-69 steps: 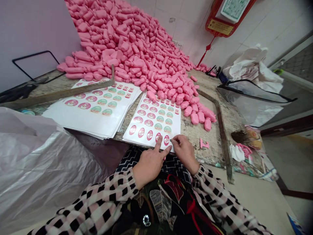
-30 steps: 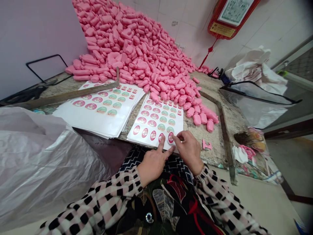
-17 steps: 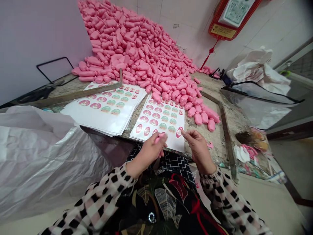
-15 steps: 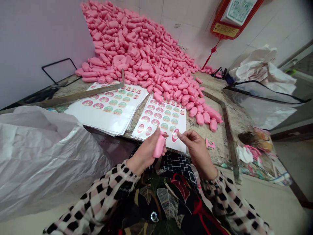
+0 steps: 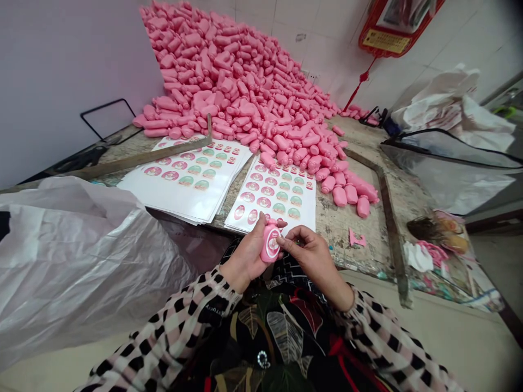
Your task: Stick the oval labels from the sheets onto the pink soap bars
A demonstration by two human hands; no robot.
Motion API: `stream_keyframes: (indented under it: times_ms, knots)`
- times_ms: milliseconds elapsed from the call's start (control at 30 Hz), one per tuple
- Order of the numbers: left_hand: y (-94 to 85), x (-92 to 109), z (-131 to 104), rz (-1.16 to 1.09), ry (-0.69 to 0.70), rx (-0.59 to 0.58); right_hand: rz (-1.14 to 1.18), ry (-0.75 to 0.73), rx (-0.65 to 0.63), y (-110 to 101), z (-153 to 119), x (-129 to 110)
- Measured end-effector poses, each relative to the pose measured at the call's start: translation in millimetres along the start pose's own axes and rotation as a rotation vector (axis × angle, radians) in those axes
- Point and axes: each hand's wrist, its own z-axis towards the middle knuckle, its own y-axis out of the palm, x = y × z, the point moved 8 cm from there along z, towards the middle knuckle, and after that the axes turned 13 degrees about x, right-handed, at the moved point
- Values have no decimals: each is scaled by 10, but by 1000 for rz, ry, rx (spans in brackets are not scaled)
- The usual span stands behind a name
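Observation:
My left hand [image 5: 245,255] is closed around a small pink plastic bottle [image 5: 264,252], held above my lap at the table's front edge. An oval pink-and-white sticker [image 5: 271,237] lies against the bottle's front face. My right hand [image 5: 314,260] has thumb and fingers bent together at the sticker's right edge, the thumb tip touching it. Whether the whole sticker is stuck down, I cannot tell. Just beyond my hands lies a sticker sheet [image 5: 269,185] with rows of pink, green and small red labels, partly overlapped by bottles at its far end.
A big heap of pink bottles [image 5: 245,92] fills the back of the table. To the left, a stack of sticker sheets [image 5: 175,196] lies under a wooden strip [image 5: 151,158]. Another strip [image 5: 390,223] runs along the right. A white plastic bag [image 5: 81,261] bulges at the left front.
My right hand has moved left, bringing the sticker from above the sheet onto the bottle's face. The bottle stays in my left hand. The view has shifted slightly.

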Motion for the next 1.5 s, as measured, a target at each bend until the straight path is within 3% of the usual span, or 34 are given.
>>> stream_keyframes:
  times_ms: [333,400,567,633,700,833,933,1067,1233,1367,1500]
  knots:
    - [7,9,-14,31,13,21,-20,10,-42,49,-1,38]
    - [12,14,-20,36,21,20,-145,-54,-24,25,-17,2]
    - [29,26,-35,-10,0,0,-716,-438,108,-62,-111,-288]
    - [38,31,-40,2,-5,-8,-783,-437,145,-106,-95,-301]
    - [40,30,-44,44,8,-1,-663,-289,123,-137,-36,-195]
    - [35,-32,-63,156,37,54,-40,151,-119,58,-20,141]
    - [81,-109,-111,268,50,30,252,321,-190,160,-58,251]
    - [225,-146,-199,384,131,-146,380,364,-31,16,-14,314]
    - [329,-170,-279,545,260,-264,425,320,-70,-84,-77,276]
    - [373,-273,-320,642,278,-266,357,227,-42,-231,-186,266]
    - [366,-329,-287,701,296,-160,348,188,51,-294,-281,280]
